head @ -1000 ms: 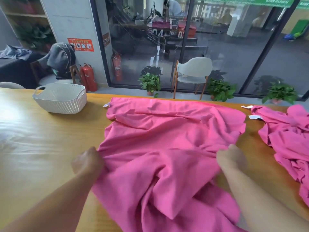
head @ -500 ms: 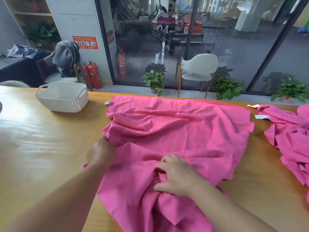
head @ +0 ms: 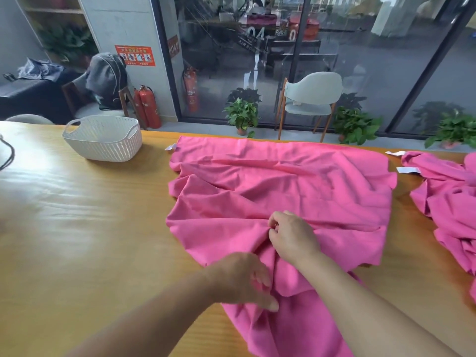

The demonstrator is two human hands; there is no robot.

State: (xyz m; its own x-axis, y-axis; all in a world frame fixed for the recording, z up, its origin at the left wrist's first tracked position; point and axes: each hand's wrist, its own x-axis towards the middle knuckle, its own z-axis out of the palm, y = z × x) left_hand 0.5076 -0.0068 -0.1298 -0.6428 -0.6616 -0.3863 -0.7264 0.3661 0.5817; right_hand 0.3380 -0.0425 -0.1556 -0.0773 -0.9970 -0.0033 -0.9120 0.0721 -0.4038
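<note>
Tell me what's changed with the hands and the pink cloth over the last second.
The right hand came in from the right side of the pink cloth to its middle and now pinches a fold there. The left hand left the left edge, drew back toward the near edge and grips the cloth there. The basket and the second pink heap stayed put on the table.
</note>
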